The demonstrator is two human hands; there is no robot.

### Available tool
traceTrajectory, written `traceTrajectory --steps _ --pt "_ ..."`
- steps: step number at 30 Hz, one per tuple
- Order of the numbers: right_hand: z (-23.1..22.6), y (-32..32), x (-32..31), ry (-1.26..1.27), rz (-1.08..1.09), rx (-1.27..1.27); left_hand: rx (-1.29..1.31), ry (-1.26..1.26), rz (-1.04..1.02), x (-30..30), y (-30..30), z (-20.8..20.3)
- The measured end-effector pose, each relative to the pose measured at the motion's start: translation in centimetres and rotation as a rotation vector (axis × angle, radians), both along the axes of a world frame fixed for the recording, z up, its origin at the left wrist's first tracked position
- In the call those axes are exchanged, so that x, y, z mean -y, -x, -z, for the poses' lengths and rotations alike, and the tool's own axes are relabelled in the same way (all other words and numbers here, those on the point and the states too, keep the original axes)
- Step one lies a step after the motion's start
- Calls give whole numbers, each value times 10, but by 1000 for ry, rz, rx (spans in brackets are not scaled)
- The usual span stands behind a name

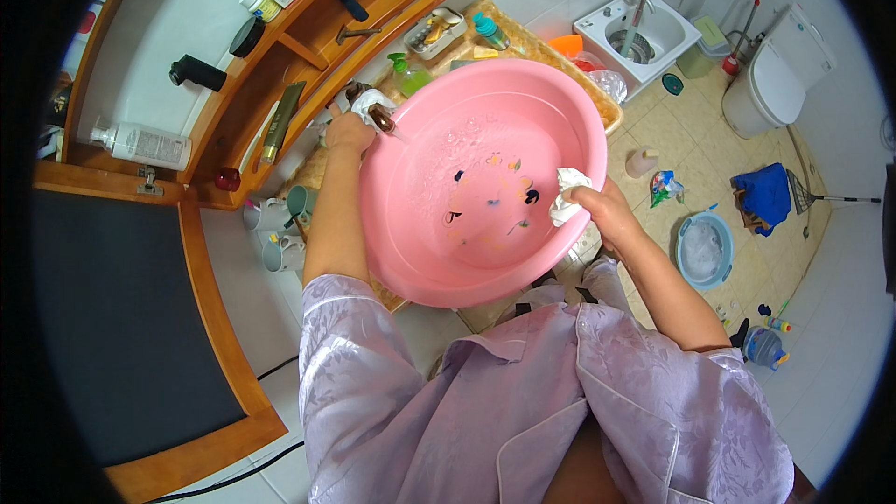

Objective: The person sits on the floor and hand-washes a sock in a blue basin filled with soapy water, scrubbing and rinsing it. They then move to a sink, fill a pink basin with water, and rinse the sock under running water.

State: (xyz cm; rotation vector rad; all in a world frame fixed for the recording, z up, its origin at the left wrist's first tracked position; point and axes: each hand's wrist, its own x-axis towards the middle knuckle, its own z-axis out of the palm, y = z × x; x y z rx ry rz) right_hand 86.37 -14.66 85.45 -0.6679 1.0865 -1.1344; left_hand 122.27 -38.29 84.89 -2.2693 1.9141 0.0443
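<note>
A wide pink plastic basin (pixel 485 266) with water and bubbles in it tilts in front of me, printed figures showing on its bottom. My right hand (pixel 599 208) is closed on a crumpled white cloth (pixel 566 196), at the basin's right rim. At the upper left of the basin, my left hand (pixel 350 133) is beside a dark bronze faucet (pixel 381 118), its fingers curled and partly hidden. Another white cloth-like piece (pixel 371 103) lies around the faucet. A thin stream seems to come from the spout into the basin.
Around the basin's back edge stand a green pump bottle (pixel 408 77), a teal-capped bottle (pixel 489 30) and a soap tray (pixel 435 33). A wooden shelf (pixel 303 49) curves along the left. Beyond are a small white sink (pixel 644 33), a toilet (pixel 775 84) and a blue bucket (pixel 705 250) on the floor.
</note>
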Motion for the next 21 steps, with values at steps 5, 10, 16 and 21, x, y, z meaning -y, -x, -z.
traceTrajectory --steps 5,10,16,21 --pt "1 0 2 0 -13 -9 8 13 3 3 -2 6" --pt "0 0 2 -2 3 -18 26 7 -1 -4 7 -2" --pt "-5 -1 3 7 -10 -16 35 -11 -15 -5 9 -5" --pt "-1 -1 5 14 -20 -25 34 -2 -9 -5 7 -3"
